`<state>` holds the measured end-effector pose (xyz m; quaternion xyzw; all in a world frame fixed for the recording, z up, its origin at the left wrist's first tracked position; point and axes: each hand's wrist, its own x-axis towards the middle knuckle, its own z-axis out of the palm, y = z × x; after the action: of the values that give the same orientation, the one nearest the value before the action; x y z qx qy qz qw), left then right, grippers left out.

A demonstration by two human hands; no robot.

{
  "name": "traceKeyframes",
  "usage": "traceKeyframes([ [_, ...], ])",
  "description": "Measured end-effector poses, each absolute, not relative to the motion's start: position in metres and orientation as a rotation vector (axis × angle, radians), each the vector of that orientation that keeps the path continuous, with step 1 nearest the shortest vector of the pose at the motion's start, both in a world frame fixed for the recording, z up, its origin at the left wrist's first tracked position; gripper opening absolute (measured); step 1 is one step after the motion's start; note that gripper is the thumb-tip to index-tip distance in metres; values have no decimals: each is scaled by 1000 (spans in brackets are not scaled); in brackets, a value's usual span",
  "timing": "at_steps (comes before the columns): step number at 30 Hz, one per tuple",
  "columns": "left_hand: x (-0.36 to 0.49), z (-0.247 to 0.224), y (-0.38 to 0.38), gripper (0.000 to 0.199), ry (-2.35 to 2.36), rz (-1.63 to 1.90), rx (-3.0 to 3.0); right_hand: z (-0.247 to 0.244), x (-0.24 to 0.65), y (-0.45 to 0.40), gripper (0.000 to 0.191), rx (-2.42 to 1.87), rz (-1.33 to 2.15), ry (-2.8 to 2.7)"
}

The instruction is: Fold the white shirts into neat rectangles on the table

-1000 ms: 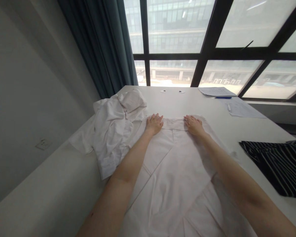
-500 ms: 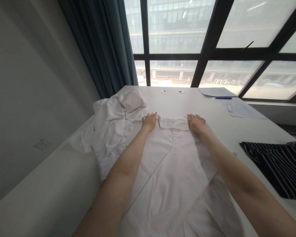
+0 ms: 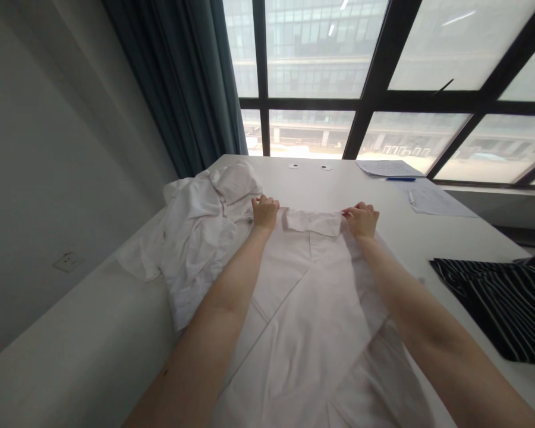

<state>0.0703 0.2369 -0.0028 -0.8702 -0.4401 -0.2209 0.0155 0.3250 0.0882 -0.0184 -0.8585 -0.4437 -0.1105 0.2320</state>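
Observation:
A white collared garment, seemingly a shirt, lies spread over the table with its collar at the far end. My left hand pinches the fabric just left of the collar, fingers closed. On the other side, my right hand grips the cloth at the collar's right end between thumb and fingers. Both forearms reach across the shirt and cover parts of its sides. Crumpled white clothing lies against the shirt's left side, near my left hand.
Black striped cloth lies folded on the right of the white table. Toward the back right are paper sheets and a blue pen. Two small white pieces with dark spots sit near the far edge, before the window.
Both hands have gone from lying with fingers stretched over the cloth to pinching it beside the collar. The collar end looks pulled a little straighter. The view has shifted slightly.

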Motion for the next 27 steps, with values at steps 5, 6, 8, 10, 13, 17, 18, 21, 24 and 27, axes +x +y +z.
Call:
traceKeyframes([
  [5,77,-2,232,32,-1429,-658,-2690,-20,322,94,34,-2397,-155,-1086],
  [6,79,-2,230,35,-1402,-664,-2710,-19,321,95,37,-2395,-130,-1062],
  [8,85,-2,226,38,-1289,-655,-2793,-18,318,97,41,-2383,-86,-1028],
  [10,92,-3,222,38,-1133,-599,-2909,-16,315,100,43,-2358,-32,-1025],
  [13,101,-11,215,35,-982,-494,-3025,-16,311,107,48,-2275,66,-1068],
  [17,102,-23,205,31,-1105,-466,-2990,-22,313,113,50,-2117,156,-1060],
  [18,101,-26,203,32,-1160,-466,-2967,-24,313,114,50,-2080,171,-1046],
  [21,98,-29,198,36,-1324,-529,-2882,-31,316,112,54,-1987,230,-1020],
  [24,98,-27,194,34,-1575,-742,-2733,-37,318,108,62,-1923,280,-1035],
  [27,100,-23,194,25,-1854,-838,-2664,-41,320,108,66,-1888,274,-1070],
])
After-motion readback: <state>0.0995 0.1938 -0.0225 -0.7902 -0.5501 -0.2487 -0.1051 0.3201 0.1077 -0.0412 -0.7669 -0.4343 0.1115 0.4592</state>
